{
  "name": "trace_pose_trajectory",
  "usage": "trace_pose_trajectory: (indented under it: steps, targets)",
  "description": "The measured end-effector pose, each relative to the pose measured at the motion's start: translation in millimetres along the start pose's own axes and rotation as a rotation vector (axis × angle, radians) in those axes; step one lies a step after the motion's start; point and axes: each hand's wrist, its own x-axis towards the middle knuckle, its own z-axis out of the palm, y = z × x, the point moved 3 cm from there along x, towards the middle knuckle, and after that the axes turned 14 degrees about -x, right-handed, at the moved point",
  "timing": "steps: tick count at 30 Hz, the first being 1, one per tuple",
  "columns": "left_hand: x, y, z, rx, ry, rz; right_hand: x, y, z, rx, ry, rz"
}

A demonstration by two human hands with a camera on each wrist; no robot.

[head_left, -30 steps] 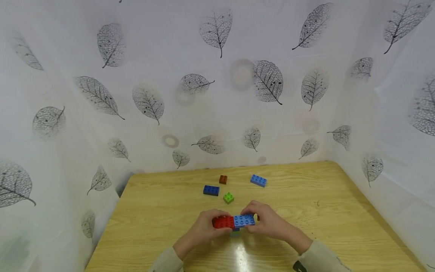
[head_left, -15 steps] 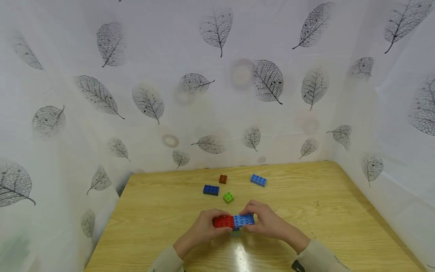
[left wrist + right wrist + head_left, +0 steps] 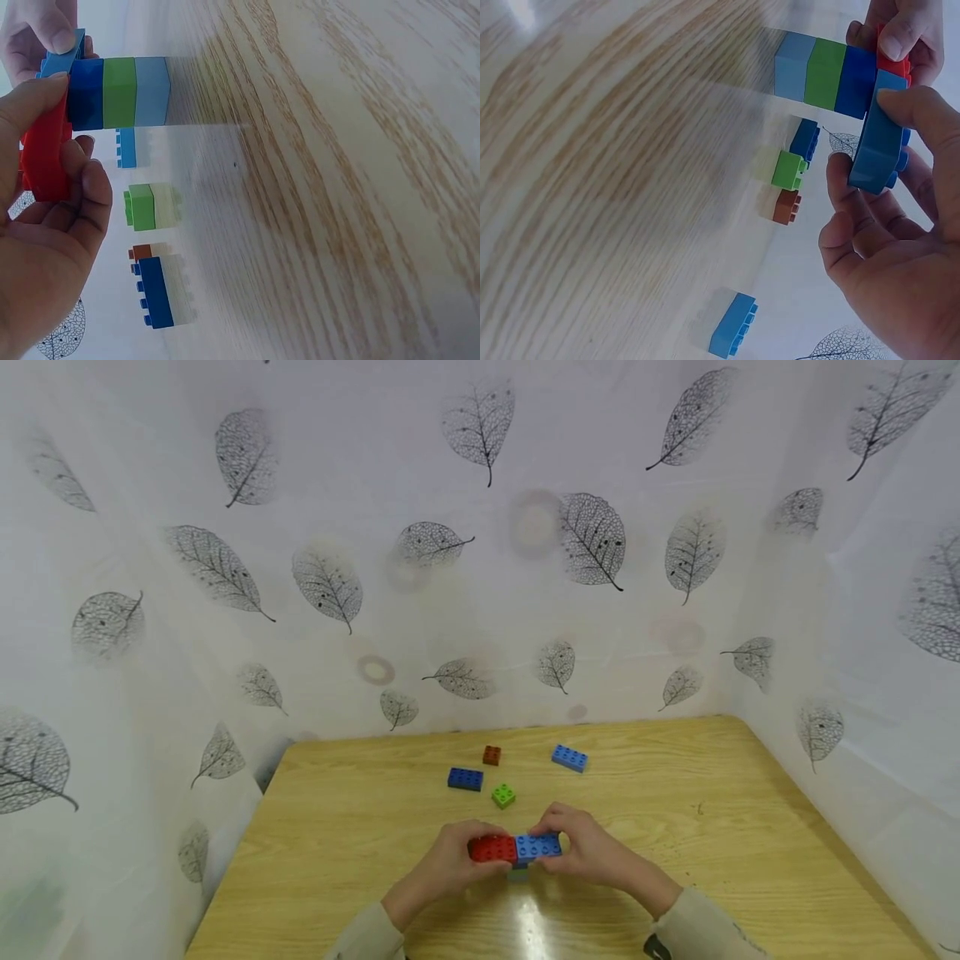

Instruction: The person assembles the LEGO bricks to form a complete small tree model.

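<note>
Hardly anything has moved since a second ago: both hands keep their hold at the same spot, nearer the near edge of the counter [image 3: 337,827] than the far one. The left hand [image 3: 452,858] is clamped on a red brick [image 3: 491,849]; the right hand [image 3: 592,852] pinches a blue brick [image 3: 538,846]. These two meet end to end atop an upright stack: dark blue block [image 3: 86,94], green block [image 3: 119,93], pale blue block [image 3: 152,91] on the counter. Toward the far edge lie a brown brick [image 3: 491,755], navy brick [image 3: 466,779], lime brick [image 3: 503,795] and, farther right, an azure brick [image 3: 570,757].
</note>
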Motion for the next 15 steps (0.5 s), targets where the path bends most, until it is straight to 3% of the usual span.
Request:
trace_pose_trajectory:
  steps: [15]
  targets:
    - [0.4, -0.6, 1.2, 0.038, -0.018, 0.041, 0.7, 2.1, 0.1, 0.04, -0.028, 0.019]
